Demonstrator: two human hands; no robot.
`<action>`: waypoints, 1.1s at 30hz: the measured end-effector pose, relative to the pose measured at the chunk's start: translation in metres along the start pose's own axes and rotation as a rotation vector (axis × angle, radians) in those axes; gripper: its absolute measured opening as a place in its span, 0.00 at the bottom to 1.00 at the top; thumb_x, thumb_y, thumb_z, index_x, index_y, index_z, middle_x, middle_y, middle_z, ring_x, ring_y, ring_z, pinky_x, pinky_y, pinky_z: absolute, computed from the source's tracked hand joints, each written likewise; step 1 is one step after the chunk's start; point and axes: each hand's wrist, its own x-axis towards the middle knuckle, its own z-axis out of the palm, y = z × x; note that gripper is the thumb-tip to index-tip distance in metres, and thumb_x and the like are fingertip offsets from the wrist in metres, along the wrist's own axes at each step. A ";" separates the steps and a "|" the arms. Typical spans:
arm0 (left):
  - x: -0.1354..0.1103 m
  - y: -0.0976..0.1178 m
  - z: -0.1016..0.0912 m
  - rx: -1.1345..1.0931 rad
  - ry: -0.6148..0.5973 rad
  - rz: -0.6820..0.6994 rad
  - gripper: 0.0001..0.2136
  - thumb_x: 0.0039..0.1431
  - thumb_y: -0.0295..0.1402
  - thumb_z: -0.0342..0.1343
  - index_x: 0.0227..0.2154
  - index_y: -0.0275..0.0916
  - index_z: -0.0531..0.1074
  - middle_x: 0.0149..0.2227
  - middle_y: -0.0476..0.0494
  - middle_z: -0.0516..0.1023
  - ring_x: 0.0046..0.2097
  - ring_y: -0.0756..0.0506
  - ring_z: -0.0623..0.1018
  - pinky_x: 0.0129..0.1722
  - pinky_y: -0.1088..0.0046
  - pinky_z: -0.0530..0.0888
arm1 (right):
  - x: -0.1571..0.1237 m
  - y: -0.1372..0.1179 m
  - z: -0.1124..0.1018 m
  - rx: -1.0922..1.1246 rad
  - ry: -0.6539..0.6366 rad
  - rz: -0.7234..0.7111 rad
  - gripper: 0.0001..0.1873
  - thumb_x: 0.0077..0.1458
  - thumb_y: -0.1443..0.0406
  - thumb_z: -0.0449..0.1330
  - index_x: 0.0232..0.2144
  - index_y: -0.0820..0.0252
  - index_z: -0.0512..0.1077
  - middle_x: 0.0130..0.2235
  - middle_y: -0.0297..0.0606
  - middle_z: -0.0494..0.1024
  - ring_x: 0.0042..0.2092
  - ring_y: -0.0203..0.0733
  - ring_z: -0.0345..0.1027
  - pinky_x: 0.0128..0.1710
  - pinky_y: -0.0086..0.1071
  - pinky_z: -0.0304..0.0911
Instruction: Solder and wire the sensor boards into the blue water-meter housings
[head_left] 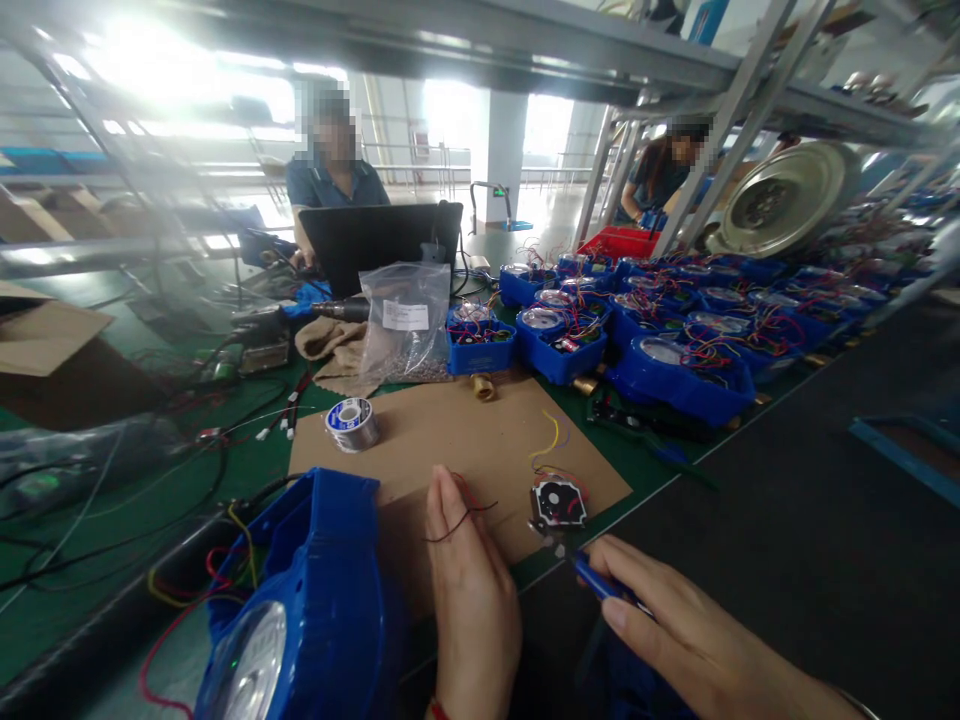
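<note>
My left hand [472, 600] stands edge-on above the cardboard sheet [427, 440], its fingers pressed together. Thin red and black wires [471, 511] show at the fingertips and seem to be held there; the inner side of the grip is hidden. My right hand [667, 620] is closed around the blue handles of small cutting pliers [596, 577]. Their metal jaws lie just below a black square module with a white edge [559, 502], which rests on the cardboard with yellow and red wires. A large blue meter housing [322, 590], wires hanging out, is left of my left hand.
A solder spool [352, 425] sits on the cardboard. Behind it are a clear plastic bag [405, 330], a cloth [337, 350] and a dark screen [382, 245]. Rows of wired blue housings [561, 335] fill the right. Two people work across the bench.
</note>
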 end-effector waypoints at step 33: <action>-0.015 0.022 0.007 0.009 -0.317 0.171 0.29 0.58 0.29 0.57 0.61 0.42 0.55 0.59 0.37 0.69 0.58 0.37 0.70 0.54 0.51 0.72 | 0.016 0.013 -0.060 -0.602 -0.064 -0.171 0.05 0.56 0.66 0.56 0.33 0.58 0.61 0.39 0.40 0.68 0.41 0.48 0.60 0.39 0.41 0.57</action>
